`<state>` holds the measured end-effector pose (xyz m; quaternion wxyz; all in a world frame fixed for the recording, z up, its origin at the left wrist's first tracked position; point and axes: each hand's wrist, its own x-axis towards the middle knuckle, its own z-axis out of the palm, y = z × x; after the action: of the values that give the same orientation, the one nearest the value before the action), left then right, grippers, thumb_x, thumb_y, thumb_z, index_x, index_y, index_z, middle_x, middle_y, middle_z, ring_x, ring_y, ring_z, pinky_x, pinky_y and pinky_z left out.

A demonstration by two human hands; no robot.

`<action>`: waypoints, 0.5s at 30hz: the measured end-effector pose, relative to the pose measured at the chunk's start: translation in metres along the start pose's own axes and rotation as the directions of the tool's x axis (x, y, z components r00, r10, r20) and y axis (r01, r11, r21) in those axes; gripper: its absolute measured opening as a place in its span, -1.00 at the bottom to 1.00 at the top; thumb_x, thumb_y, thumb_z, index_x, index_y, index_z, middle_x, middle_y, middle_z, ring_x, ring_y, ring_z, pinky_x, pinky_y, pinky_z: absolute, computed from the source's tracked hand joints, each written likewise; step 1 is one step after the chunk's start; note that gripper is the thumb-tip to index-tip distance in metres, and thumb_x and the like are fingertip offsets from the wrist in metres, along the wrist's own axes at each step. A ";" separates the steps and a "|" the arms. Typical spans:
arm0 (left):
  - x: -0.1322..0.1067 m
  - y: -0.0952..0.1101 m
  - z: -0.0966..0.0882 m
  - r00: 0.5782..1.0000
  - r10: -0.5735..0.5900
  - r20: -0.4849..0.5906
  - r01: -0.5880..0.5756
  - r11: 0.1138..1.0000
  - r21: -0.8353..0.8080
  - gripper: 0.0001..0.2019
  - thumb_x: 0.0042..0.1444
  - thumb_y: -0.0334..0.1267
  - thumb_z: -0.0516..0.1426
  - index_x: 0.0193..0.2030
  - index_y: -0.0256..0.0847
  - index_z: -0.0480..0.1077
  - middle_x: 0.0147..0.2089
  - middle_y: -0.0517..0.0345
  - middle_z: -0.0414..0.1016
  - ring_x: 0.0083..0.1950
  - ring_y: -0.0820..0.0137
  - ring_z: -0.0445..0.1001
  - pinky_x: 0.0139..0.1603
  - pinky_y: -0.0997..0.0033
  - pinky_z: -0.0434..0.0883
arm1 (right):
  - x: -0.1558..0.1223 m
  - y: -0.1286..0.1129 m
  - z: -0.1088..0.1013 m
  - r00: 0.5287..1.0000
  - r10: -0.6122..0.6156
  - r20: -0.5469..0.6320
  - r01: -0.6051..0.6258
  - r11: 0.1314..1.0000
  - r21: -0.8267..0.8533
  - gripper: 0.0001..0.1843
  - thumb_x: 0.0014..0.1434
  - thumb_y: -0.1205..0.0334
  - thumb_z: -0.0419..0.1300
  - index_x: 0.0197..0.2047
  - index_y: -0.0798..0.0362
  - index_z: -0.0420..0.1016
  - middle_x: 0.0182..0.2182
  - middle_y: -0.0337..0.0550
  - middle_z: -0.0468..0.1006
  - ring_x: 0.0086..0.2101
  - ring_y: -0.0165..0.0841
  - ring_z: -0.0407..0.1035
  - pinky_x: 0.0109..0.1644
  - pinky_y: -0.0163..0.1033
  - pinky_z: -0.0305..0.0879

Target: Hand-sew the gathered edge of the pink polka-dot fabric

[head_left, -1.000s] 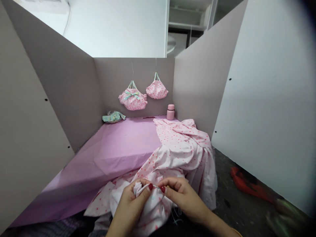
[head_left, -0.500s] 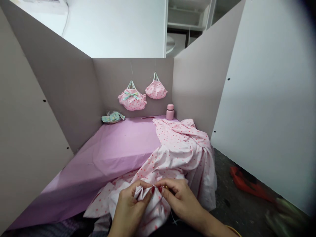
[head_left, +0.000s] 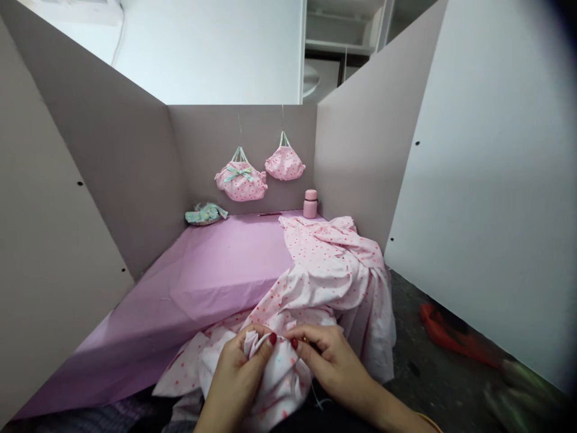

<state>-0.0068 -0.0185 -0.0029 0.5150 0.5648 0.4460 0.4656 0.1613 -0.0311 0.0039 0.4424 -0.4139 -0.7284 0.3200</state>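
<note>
Both my hands work close together low in the view. My left hand [head_left: 237,373] and my right hand [head_left: 331,364] pinch a gathered bunch [head_left: 277,376] of pale pink cloth with red dots. A small glint shows at my right fingertips, too small to name. A pale thread [head_left: 319,402] hangs below my right hand. The rest of this dotted cloth [head_left: 329,270] spreads in folds over the purple-pink paper surface [head_left: 216,288] and hangs off its right side.
Pale panels stand on both sides and behind. Two pink dotted cloth bags [head_left: 240,180] hang on the back panel, beside a second bag [head_left: 285,163]. A pink bottle [head_left: 310,204] and teal cloth [head_left: 205,213] stand behind. Red material [head_left: 451,334] lies on the floor outside.
The gathered cloth has shifted slightly between my fingers, and a small fold now stands up at my left fingertips. My hands stay close together.
</note>
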 end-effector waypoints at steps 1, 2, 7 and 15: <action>0.000 0.000 0.000 1.000 -0.005 0.005 0.005 1.000 -0.017 -0.83 0.01 -0.17 0.16 -0.43 -0.24 0.40 -0.53 0.27 0.36 -0.49 0.45 0.28 -0.50 0.56 0.22 | 0.000 0.000 0.000 1.000 0.006 0.004 -0.006 1.000 0.010 -0.72 0.13 0.45 0.07 -0.15 0.09 0.53 -0.34 -0.12 0.58 -0.33 -0.33 0.44 -0.27 -0.33 0.27; 0.001 0.000 0.000 1.000 -0.013 0.011 0.014 0.999 -0.038 -0.83 0.01 -0.17 0.17 -0.42 -0.24 0.39 -0.53 0.27 0.35 -0.50 0.46 0.26 -0.53 0.57 0.20 | 0.001 0.000 0.000 1.000 0.012 0.008 -0.012 1.000 0.020 -0.73 0.13 0.43 0.07 -0.15 0.09 0.53 -0.34 -0.12 0.58 -0.33 -0.32 0.44 -0.28 -0.33 0.27; 0.001 -0.001 0.001 0.995 -0.089 0.040 0.094 0.988 -0.126 -0.79 -0.06 -0.13 0.20 -0.40 -0.24 0.37 -0.59 0.32 0.29 -0.62 0.54 0.15 -0.65 0.61 0.08 | 0.001 0.001 -0.002 0.998 0.050 0.042 -0.054 0.993 0.101 -0.77 0.15 0.35 0.08 -0.17 0.09 0.54 -0.38 -0.13 0.57 -0.36 -0.32 0.41 -0.30 -0.32 0.25; 0.001 -0.006 -0.001 0.980 -0.135 0.144 0.161 0.969 -0.190 -0.77 -0.05 -0.10 0.20 -0.40 -0.23 0.35 -0.65 0.36 0.23 -0.67 0.59 0.08 -0.67 0.61 0.04 | 0.002 0.010 -0.001 0.989 0.093 0.117 -0.125 0.945 0.301 -0.81 0.13 0.24 0.13 -0.25 0.09 0.56 -0.41 -0.14 0.54 -0.37 -0.36 0.35 -0.27 -0.33 0.19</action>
<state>-0.0073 -0.0165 -0.0091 0.6305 0.5042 0.4034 0.4307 0.1648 -0.0245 -0.0030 0.4456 -0.3629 -0.6672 0.4739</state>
